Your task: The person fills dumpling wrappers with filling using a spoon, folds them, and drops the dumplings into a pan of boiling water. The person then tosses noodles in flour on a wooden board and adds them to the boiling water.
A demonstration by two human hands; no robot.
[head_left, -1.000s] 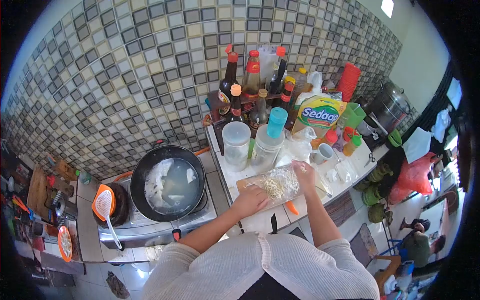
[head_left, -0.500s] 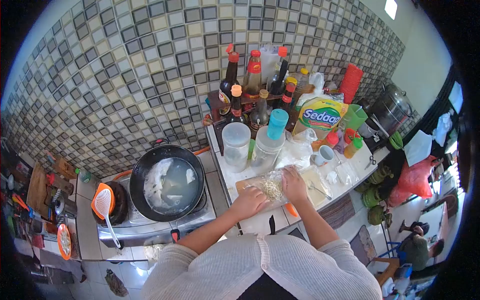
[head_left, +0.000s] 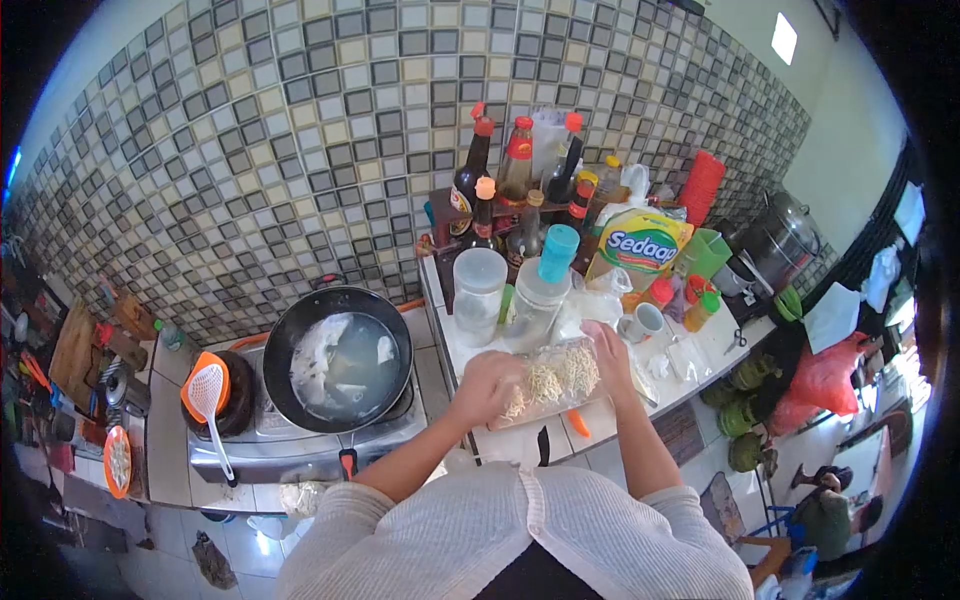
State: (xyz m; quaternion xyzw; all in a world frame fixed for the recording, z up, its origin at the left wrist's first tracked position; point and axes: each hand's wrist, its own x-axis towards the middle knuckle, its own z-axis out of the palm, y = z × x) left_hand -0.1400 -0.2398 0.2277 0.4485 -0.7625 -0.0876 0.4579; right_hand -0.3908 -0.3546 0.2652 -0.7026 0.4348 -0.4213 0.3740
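A clear plastic pack of dried noodles (head_left: pixel 545 382) is held between my two hands over the counter, with several pale, curly clumps showing through it. My left hand (head_left: pixel 488 388) is closed on its left end, the fingertips partly hidden. At the right end, my right hand (head_left: pixel 606 352) grips the plastic edge. Below the pack lie a carrot-like orange piece (head_left: pixel 577 423) and a dark knife-like handle (head_left: pixel 543 446). Two clear plastic jars stand just beyond; the nearer one (head_left: pixel 480 295) has a pale lid.
To the left, a black wok (head_left: pixel 338 360) of cloudy liquid with white pieces sits on the stove (head_left: pixel 255 455). A white slotted spoon (head_left: pixel 207 395) rests on an orange plate. Sauce bottles (head_left: pixel 474 170), a mug (head_left: pixel 641 322) and scissors (head_left: pixel 737 341) are on the counter. People are at far right.
The noodle pack has been lifted and turned toward me, showing more clumps. My right hand has shifted slightly up and right, and my left hand slightly up. The view has shifted slightly.
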